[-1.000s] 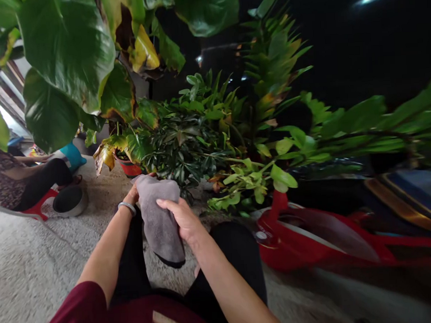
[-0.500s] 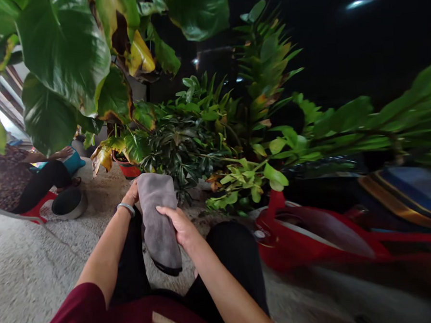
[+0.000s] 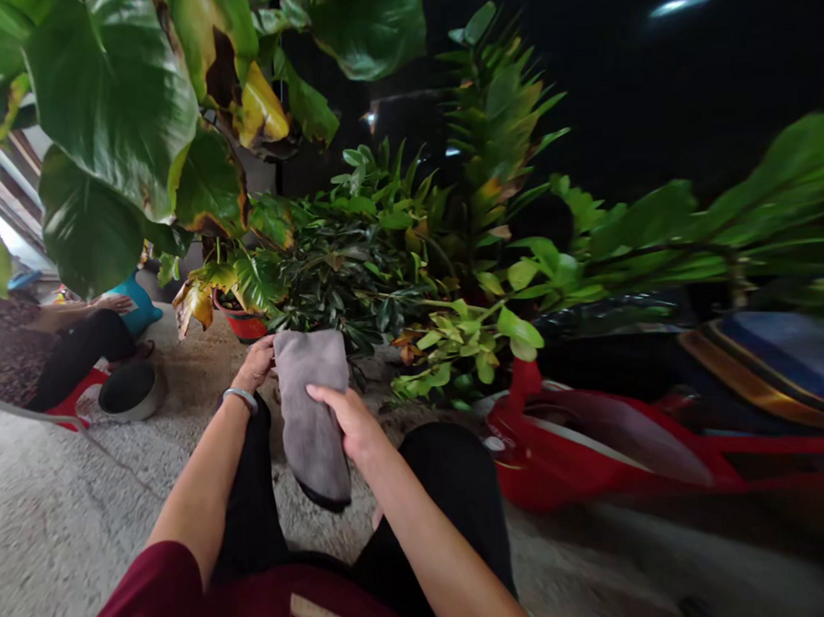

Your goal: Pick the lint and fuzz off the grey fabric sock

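A soft grey cloth piece [image 3: 313, 424], long and flat with a dark lower edge, is held up between my knees. My right hand [image 3: 345, 422] grips its right side, thumb lying across the front and fingers hidden behind. At the upper left edge, my left hand [image 3: 255, 363] pinches the cloth, its fingertips partly out of sight. A silver bangle [image 3: 243, 398] circles my left wrist.
Leafy potted plants [image 3: 333, 267] crowd the space ahead, one in a red pot [image 3: 243, 322]. On the right stands a red plastic container [image 3: 531, 468] beside a blue-and-gold item [image 3: 774, 372]. Far left, a person [image 3: 13, 339] sits near a dark-lined basin [image 3: 132, 392].
The cloth has shifted slightly right with my right hand, and its lower end has risen a little. More of my left hand's fingers show at the cloth's left edge.
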The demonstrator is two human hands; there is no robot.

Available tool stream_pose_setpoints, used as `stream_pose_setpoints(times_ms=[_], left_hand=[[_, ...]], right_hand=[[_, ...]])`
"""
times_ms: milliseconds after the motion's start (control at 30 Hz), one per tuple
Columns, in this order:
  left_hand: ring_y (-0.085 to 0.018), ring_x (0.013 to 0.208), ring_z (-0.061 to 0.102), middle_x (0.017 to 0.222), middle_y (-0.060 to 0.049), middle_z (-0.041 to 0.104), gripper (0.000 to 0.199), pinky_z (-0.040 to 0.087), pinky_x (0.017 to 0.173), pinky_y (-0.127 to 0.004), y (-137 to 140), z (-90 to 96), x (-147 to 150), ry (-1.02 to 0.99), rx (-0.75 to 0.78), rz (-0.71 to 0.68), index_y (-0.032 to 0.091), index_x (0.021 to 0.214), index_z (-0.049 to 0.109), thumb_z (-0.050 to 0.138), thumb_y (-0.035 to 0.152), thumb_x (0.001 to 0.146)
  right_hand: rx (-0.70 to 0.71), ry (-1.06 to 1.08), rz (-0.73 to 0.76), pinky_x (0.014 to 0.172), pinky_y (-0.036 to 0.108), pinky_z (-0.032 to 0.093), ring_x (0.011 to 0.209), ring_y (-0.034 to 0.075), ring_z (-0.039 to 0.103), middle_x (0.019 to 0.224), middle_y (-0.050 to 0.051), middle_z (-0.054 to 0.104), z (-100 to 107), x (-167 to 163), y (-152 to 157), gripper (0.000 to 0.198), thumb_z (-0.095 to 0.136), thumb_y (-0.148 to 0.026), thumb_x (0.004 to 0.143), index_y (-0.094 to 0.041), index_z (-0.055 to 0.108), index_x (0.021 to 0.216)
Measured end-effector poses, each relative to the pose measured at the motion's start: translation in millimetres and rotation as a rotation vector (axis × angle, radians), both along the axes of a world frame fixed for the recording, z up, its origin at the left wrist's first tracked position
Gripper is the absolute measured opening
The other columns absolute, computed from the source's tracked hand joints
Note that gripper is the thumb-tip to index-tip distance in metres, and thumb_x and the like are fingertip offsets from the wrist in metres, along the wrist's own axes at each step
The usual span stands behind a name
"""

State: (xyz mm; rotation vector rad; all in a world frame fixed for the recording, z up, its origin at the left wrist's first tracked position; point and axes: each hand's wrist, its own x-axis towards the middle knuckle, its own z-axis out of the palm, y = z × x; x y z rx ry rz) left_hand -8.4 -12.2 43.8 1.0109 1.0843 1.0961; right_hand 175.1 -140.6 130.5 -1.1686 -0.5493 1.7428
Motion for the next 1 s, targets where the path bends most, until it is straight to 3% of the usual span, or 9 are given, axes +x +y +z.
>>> stream_pose_setpoints(times_ms=[133,300,433,567,667,767,867,933,1000], left_hand=[[-0.019,0.087,0.067,0.098,-0.009,0.077,0.055,0.05,0.079,-0.028,3,-0.1,-2,-0.074,-0.036,0.011,0.014,0.119,0.075,0.077,0.017,0.064],[-0.018,0.09,0.066,0.116,-0.012,0.074,0.054,0.052,0.077,-0.028,0,3.1,0,-0.086,-0.007,-0.024,0.015,0.117,0.075,0.076,0.017,0.062],[-0.018,0.091,0.066,0.116,-0.014,0.073,0.058,0.052,0.078,-0.029,-1,4.5,2,-0.08,-0.02,-0.021,0.014,0.12,0.073,0.077,0.017,0.062],[-0.018,0.09,0.066,0.114,-0.012,0.074,0.056,0.052,0.077,-0.028,0,1.2,0,-0.056,-0.035,0.001,0.015,0.12,0.075,0.077,0.017,0.064],[-0.021,0.096,0.066,0.123,-0.014,0.072,0.054,0.053,0.079,-0.03,0,-0.4,-1,-0.06,-0.04,0.013,0.015,0.119,0.075,0.077,0.016,0.065],[-0.021,0.096,0.067,0.121,-0.014,0.072,0.053,0.053,0.079,-0.031,0,0.3,0,-0.068,-0.044,0.007,0.015,0.118,0.076,0.076,0.015,0.065],[-0.021,0.096,0.067,0.107,-0.012,0.074,0.048,0.053,0.079,-0.03,0,1.6,2,-0.095,-0.048,0.024,0.014,0.112,0.076,0.077,0.015,0.064],[-0.021,0.096,0.066,0.099,-0.011,0.073,0.042,0.053,0.08,-0.03,-1,1.7,4,-0.1,-0.044,0.05,0.014,0.104,0.076,0.076,0.013,0.062],[-0.021,0.095,0.065,0.095,-0.009,0.072,0.033,0.054,0.081,-0.031,-1,1.2,6,-0.092,-0.031,0.06,0.014,0.093,0.075,0.075,0.012,0.059]], right_hand=[[0.056,0.012,0.03,0.056,0.038,0.058,0.053,0.025,0.069,0.062,0.004,0.074,27,30,-35,0.033,0.088,-0.034,0.05,-0.018,0.074,0.076],[0.284,0.065,-0.279,0.068,0.039,0.062,0.07,0.027,0.074,0.076,0.003,0.078,71,49,6,0.037,0.085,-0.031,0.051,-0.02,0.074,0.085],[0.169,0.081,-0.273,0.068,0.039,0.062,0.067,0.026,0.073,0.07,0.004,0.076,43,35,26,0.029,0.082,-0.029,0.052,-0.02,0.073,0.079],[-0.024,0.009,-0.006,0.055,0.037,0.058,0.054,0.025,0.069,0.061,0.005,0.073,0,22,-20,0.029,0.086,-0.032,0.05,-0.018,0.073,0.073],[-0.002,-0.01,0.075,0.053,0.035,0.056,0.053,0.025,0.069,0.062,0.006,0.074,3,34,-50,0.033,0.089,-0.036,0.052,-0.017,0.074,0.074],[0.181,-0.029,-0.128,0.06,0.036,0.059,0.062,0.026,0.073,0.072,0.006,0.078,32,60,-37,0.036,0.089,-0.036,0.055,-0.018,0.076,0.084],[0.379,-0.017,-0.457,0.072,0.039,0.063,0.077,0.027,0.076,0.082,0.004,0.079,53,78,8,0.038,0.085,-0.031,0.056,-0.021,0.074,0.091],[0.345,0.029,-0.53,0.076,0.041,0.064,0.08,0.028,0.076,0.077,0.002,0.078,49,79,34,0.034,0.083,-0.029,0.055,-0.022,0.073,0.086],[0.199,0.052,-0.477,0.073,0.043,0.065,0.076,0.029,0.076,0.067,0.002,0.075,32,71,40,0.027,0.081,-0.029,0.053,-0.023,0.071,0.078]])
